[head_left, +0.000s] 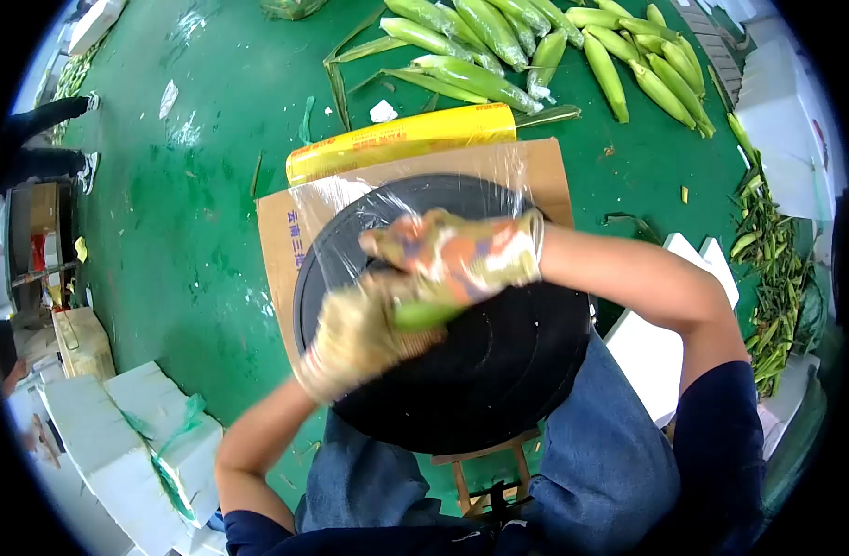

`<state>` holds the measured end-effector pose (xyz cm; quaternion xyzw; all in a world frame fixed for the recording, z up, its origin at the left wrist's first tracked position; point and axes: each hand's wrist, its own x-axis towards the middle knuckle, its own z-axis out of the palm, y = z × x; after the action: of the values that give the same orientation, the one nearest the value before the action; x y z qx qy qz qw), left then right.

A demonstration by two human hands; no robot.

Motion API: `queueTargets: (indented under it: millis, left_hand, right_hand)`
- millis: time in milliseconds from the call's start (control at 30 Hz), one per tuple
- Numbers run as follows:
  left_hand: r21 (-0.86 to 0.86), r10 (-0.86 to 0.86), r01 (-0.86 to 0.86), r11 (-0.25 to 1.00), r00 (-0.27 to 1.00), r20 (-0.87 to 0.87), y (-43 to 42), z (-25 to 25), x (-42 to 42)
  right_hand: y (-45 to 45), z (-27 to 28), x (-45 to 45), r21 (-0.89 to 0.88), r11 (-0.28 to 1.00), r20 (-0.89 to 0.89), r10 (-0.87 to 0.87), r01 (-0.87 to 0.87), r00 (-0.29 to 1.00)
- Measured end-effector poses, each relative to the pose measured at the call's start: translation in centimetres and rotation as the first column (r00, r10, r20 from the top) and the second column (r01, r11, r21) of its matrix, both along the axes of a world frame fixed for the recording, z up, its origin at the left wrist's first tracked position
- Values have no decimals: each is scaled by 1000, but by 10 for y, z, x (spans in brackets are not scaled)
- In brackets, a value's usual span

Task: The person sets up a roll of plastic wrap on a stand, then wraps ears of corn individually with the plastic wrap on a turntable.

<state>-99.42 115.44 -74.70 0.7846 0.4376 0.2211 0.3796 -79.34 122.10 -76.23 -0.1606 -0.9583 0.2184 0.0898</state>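
My left hand (pixel 355 338), in a pale knitted glove, is closed around a green ear of corn (pixel 424 316) over the round black board (pixel 498 371). Across the top of the same ear lies my right hand (pixel 457 255), in a patterned glove, with its fingers curled onto it. Both gloves are blurred by motion, and most of the corn is hidden under them. Clear plastic film (pixel 327 199) stretches over the far part of the board from the yellow roll of cling film (pixel 401 142). A piece of cardboard (pixel 547 176) lies under the roll and board.
Several ears of corn, some in film (pixel 484 32) and others in bare husks (pixel 670 69), lie on the green floor (pixel 193 241). White foam boxes (pixel 119 445) stand at left, with a white foam piece (pixel 647 361) at right. Husk scraps (pixel 772 278) line the right side. Another person's legs (pixel 49 139) show at left.
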Motion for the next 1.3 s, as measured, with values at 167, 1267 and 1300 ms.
queueTargets:
  millis: [167, 1267, 1300]
  left_hand:
    - [-997, 31, 54, 63, 998, 56, -42, 32, -2]
    - [-167, 333, -351, 921, 492, 805, 92, 66, 270]
    - [-113, 332, -377, 919, 588, 738, 106, 55, 273]
  right_hand:
    - [-35, -4, 10, -109, 981, -67, -170, 162, 983]
    - [-12, -7, 188, -856, -307, 396, -906, -415, -147]
    - [1, -18, 194, -895, -303, 347, -934, -328, -85]
